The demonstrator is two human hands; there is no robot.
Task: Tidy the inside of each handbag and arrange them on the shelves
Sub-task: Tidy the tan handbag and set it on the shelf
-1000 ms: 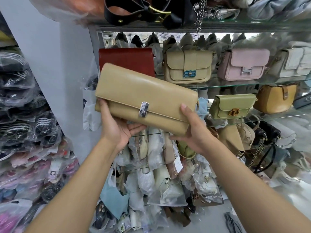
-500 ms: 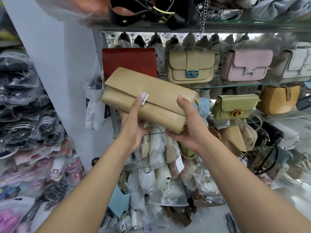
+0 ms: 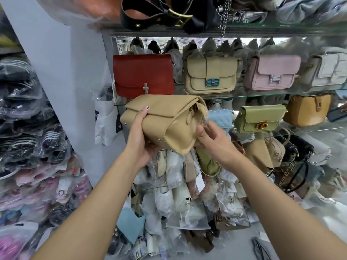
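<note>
A: Hands status?

B: Left hand (image 3: 142, 135) grips the tan handbag (image 3: 169, 117) from beneath, with the thumb up over the flap edge by the clasp. Right hand (image 3: 211, 136) is at the bag's right end, fingers half-curled by the zip. Can't tell if it pinches anything, as there's a clear glint there.

A: Bag location?

B: Mid-air, tilted, right end nearer the camera. It's in front of the shelving, just below the red bag (image 3: 142, 76), not on any shelf.

A: Failure modes?

B: As I read it, the left hand carries all the weight. If the right hand tugs the zip or lining, the bag can twist out of that grip and drop into the wrapped stock (image 3: 178, 184) below.

A: Next?

B: The thumb sits near the clasp. A stray push there could pop the flap.

A: Neighbours?

B: The bag's right end is near the light blue quilted bag (image 3: 220, 118) and the green bag (image 3: 260, 118) on the glass shelf (image 3: 293, 133). A swing right could knock either off, and a hard hit on the glass edge is also a risk.

A: Mitigation?

B: I'd put the right hand under the bag before working inside.
</note>
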